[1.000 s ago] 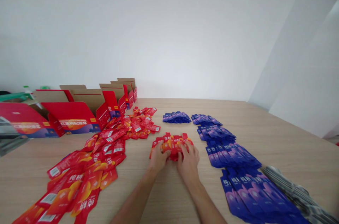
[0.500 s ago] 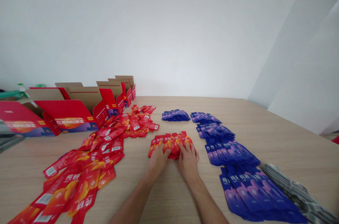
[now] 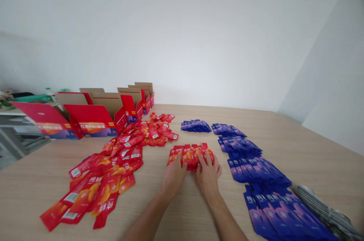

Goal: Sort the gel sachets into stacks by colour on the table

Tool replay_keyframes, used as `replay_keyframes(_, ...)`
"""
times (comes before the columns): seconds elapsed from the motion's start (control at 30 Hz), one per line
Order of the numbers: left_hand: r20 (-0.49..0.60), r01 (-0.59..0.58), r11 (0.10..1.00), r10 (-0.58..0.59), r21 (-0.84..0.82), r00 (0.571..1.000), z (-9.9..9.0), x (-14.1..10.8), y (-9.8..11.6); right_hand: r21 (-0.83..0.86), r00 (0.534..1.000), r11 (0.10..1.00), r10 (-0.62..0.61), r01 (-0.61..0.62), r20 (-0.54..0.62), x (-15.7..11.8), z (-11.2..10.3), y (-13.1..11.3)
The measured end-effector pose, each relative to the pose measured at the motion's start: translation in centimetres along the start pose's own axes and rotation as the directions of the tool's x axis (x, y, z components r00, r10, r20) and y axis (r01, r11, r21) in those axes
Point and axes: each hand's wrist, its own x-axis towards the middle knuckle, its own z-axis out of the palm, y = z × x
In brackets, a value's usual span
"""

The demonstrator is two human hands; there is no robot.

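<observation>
A row of overlapping red pouches [image 3: 190, 154] lies on the wooden table in the centre. My left hand [image 3: 175, 172] grips its near left side, with the thumb along the front edge. On the near right side, my right hand [image 3: 208, 172] has its fingers over the pouches. Both hands are closed on the same row, and their undersides are hidden. To the left spreads a loose heap of red pouches [image 3: 109, 184]. Overlapping blue pouches [image 3: 254, 169] form several groups down the right, and one more blue group [image 3: 196, 125] sits beyond the red row.
Open red boxes [image 3: 93, 119] with brown inner flaps line the far left of the table [image 3: 159, 210]. At the lower right lies a striped cloth-like bundle [image 3: 327, 210]. A grey shelf [image 3: 17, 134] with a green-capped bottle [image 3: 49, 93] stands beyond the left edge.
The view has turned a little to the left, so everything appears further right. My right hand's fingers have curled more around the red row; my left hand keeps its hold.
</observation>
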Motion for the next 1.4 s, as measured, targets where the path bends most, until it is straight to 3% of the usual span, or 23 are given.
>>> replay_keyframes(0.13,-0.074,0.014,0.997,-0.008,0.082,0.997,-1.9,-1.3,-1.8,0.03,0.999,0.998,-0.052,0.052,0.0,-0.7,-0.1,-1.4)
replay_keyframes(0.33,-0.216,0.108,0.947,-0.042,0.302,0.975,-4.8,-3.1,-5.3,0.128,0.967,0.963,-0.248,0.238,0.066,-2.4,-0.2,-4.9)
replay_keyframes(0.57,-0.376,0.334,0.85,-0.177,0.407,0.91,-5.7,-3.9,-9.4,0.255,0.912,0.894,-0.401,0.368,0.091,-3.9,-0.2,-9.8)
replay_keyframes(0.73,-0.331,0.341,0.843,-0.209,0.415,0.92,-5.8,-4.6,-11.5,0.327,0.889,0.861,-0.444,0.391,0.107,-4.7,0.5,-12.7)
replay_keyframes(0.9,-0.27,0.274,0.868,-0.171,0.414,0.948,-5.2,-6.2,-11.3,0.348,0.889,0.859,-0.441,0.376,0.127,-5.7,1.7,-12.7)
replay_keyframes(1.13,-0.254,0.173,0.926,-0.088,0.335,0.963,-4.9,-8.8,-8.7,0.333,0.901,0.889,-0.391,0.315,0.189,-6.2,2.6,-11.2)
replay_keyframes(1.3,-0.319,0.201,0.928,-0.097,0.313,0.943,-5.9,-7.4,-7.8,0.325,0.903,0.892,-0.388,0.315,0.187,-6.1,2.1,-10.7)
replay_keyframes(1.4,-0.276,0.186,0.917,-0.087,0.354,0.957,-6.2,-6.0,-7.9,0.333,0.901,0.889,-0.39,0.315,0.188,-6.0,2.1,-10.4)
